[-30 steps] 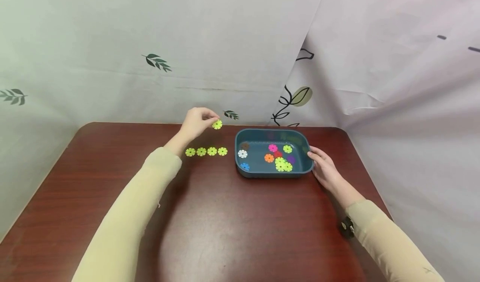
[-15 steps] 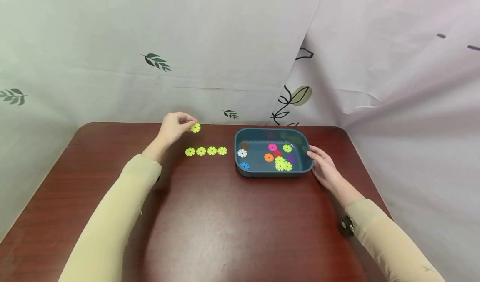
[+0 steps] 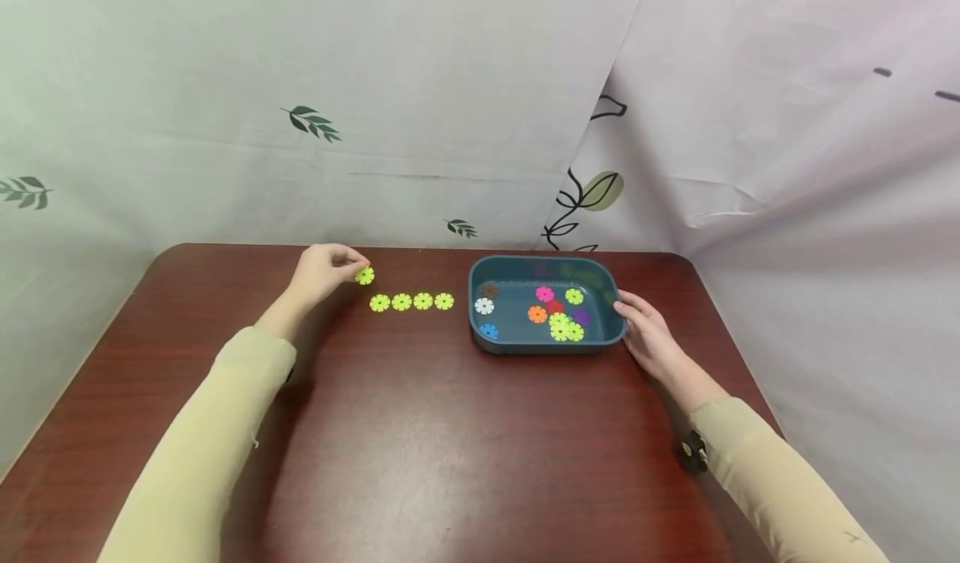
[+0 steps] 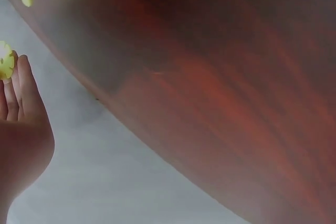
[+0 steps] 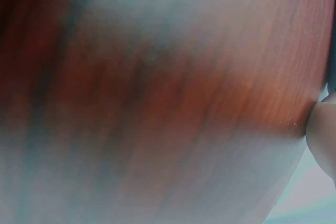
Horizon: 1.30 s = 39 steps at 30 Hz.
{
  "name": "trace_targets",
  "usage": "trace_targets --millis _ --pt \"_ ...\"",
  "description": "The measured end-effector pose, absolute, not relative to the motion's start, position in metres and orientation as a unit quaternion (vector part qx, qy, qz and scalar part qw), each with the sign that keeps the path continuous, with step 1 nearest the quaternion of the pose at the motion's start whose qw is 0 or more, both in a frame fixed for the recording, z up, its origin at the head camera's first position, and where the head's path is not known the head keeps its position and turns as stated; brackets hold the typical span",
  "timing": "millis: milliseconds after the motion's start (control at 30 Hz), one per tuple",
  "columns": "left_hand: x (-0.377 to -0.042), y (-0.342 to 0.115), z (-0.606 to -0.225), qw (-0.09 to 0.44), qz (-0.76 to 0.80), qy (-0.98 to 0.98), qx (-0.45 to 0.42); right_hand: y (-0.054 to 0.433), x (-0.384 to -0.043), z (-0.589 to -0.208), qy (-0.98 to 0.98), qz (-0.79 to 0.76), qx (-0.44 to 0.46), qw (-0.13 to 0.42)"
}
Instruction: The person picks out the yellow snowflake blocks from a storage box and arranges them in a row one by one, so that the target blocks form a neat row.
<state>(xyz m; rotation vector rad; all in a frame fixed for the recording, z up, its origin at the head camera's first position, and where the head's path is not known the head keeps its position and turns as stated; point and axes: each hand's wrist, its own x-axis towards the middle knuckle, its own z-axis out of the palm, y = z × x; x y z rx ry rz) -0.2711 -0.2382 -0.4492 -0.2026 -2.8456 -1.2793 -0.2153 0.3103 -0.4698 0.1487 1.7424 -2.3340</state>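
Between thumb and fingers, my left hand [image 3: 321, 271] pinches a yellow-green notched plastic disc [image 3: 364, 275], shaped like a flower, near the back of the table. The same disc [image 4: 6, 61] shows at the left edge of the left wrist view. Just to the right and nearer me, several matching discs [image 3: 402, 302] lie flat in a straight row. My right hand [image 3: 648, 334] grips the right end of a dark blue-grey plastic bin [image 3: 547, 348], thumb at its rim. Inside lie loose discs: yellow-green ones, a pink [image 3: 544, 294], an orange [image 3: 537, 314], a white [image 3: 483, 306], a blue [image 3: 488, 331] and others.
The dark red wooden table [image 3: 420, 446] has its back edge close behind the bin. Light fabric printed with leaves [image 3: 450, 155] hangs behind and at the right side. A dark device [image 3: 692, 452] sits on the right wrist.
My left hand has carried the yellow-green disc leftward and down, from above the row's right end to just beyond its left end. The right hand and the bin stay put.
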Motion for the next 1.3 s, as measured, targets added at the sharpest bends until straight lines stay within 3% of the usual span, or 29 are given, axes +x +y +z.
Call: trace_targets --millis 300,1300 --pt "-0.265 -0.244 -0.459 -0.025 -0.352 -0.931 -0.092 0.311 -0.215 -0.471 0.590 -0.798 0.049 0.110" --pt "-0.263 -0.251 -0.476 -0.032 -0.337 -0.933 -0.125 0.311 -0.215 -0.469 0.593 -0.795 0.047 0.119"
